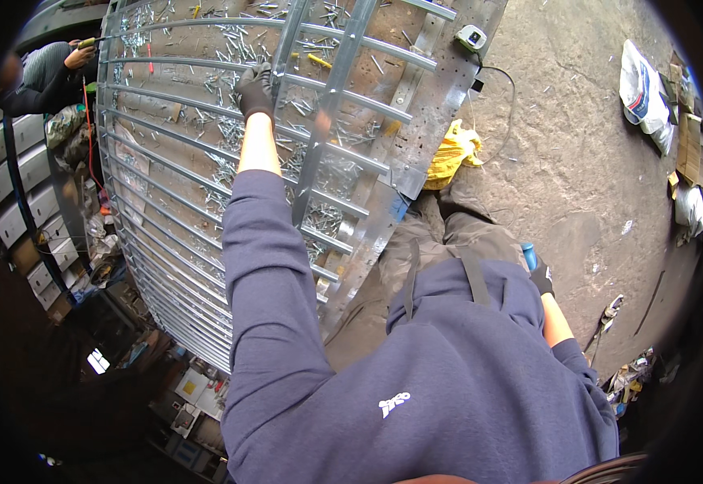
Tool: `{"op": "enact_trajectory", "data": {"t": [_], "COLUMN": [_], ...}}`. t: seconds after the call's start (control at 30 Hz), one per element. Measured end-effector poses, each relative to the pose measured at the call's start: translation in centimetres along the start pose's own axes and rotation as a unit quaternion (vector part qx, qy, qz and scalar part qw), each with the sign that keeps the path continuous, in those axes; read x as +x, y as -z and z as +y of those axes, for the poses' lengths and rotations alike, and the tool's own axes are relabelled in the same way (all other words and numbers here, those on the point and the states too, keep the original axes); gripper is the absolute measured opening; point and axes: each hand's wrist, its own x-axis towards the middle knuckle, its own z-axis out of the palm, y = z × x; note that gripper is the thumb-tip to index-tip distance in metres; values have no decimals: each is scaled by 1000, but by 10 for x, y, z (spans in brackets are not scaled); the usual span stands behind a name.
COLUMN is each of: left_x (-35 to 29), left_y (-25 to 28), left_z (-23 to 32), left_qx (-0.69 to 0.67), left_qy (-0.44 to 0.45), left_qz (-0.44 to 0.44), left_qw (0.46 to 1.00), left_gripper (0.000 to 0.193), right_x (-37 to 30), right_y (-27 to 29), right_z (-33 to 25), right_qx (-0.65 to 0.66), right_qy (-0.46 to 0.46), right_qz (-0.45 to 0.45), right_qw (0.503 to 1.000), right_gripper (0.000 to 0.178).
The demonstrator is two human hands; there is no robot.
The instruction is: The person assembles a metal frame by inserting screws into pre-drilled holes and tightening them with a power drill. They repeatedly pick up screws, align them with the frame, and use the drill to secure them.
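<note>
Across worktable (450, 79), reaching near right edge, metal grid (342, 74) laid over scattered fasteners (226, 169). Grid touched by left gloved hand (255, 89), fingers curled; full grip cannot be told. Off right edge, blue object (529, 256), partly hidden, held in right gloved hand (542, 279).

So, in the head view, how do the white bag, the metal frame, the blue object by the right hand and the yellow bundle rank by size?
Largest to smallest, as they look:
1. metal frame
2. white bag
3. yellow bundle
4. blue object, partly hidden
</note>
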Motion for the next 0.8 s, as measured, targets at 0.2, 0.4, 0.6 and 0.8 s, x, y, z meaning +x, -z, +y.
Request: {"op": "enact_trajectory", "data": {"t": [0.2, 0.4, 0.6, 0.8], "left_x": [-19, -9, 5, -3], "left_y": [1, 16, 11, -9], "left_z": [7, -1, -18, -9], "left_qx": [-14, 266, -180, -74], "left_qy": [-27, -93, 114, 168], "left_qz": [-9, -16, -49, -15], "left_qw": [1000, 959, 976, 983], "left_gripper": [30, 47, 40, 46], "right_x": [2, 7, 3, 11], "right_y": [-2, -8, -4, -1], "right_z": [11, 22, 12, 9], "right_qx": [31, -11, 27, -20], "right_qy": [-20, -31, -30, -35], "right_qz": [-6, 6, -15, 3], "right_qw": [999, 999, 999, 999], "right_gripper": [46, 53, 60, 62]}}
